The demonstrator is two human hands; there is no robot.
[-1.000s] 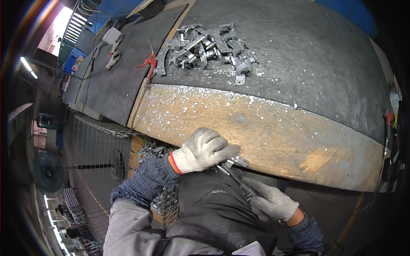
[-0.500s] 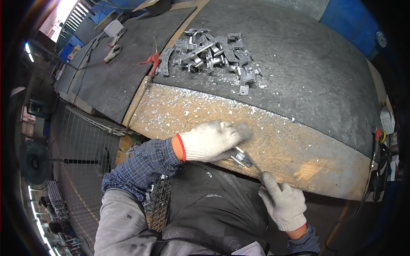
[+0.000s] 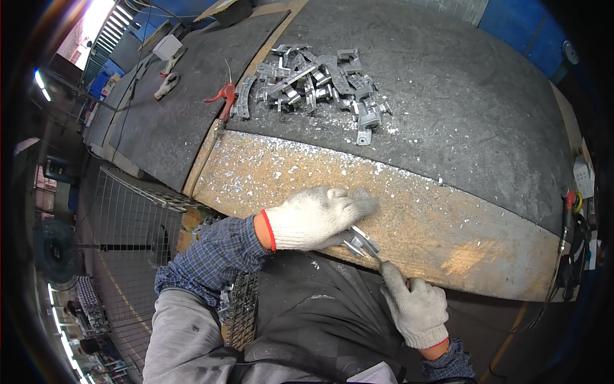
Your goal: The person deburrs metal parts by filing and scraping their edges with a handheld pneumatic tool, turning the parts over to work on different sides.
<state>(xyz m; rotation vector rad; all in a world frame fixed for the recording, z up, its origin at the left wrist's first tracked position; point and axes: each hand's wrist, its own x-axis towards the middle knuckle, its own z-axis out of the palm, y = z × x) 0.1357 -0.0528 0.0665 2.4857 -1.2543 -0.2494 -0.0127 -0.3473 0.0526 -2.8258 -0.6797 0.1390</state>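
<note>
My left hand (image 3: 323, 217), in a white knit glove with a red cuff, is closed over a small silver metal casting (image 3: 358, 245) at the bench's front edge. Only the casting's right end sticks out under the glove; the rest is hidden. In my gloved right hand (image 3: 416, 310), just off the edge, is a slim file-like metal tool (image 3: 377, 258). Its narrow blade points up and left and meets the exposed end of the casting. The grip of the tool is hidden inside my fingers.
Beyond my hands, similar castings lie in a pile (image 3: 320, 83) on the black mat (image 3: 460, 109). A red air blow gun (image 3: 224, 99) rests left of them. Metal flakes litter the wooden strip (image 3: 288, 163). At left stands a wire mesh cart (image 3: 134, 217).
My right hand has shifted slightly left and up, bringing the tool's blade further along the casting. The left hand keeps its hold in nearly the same place.
</note>
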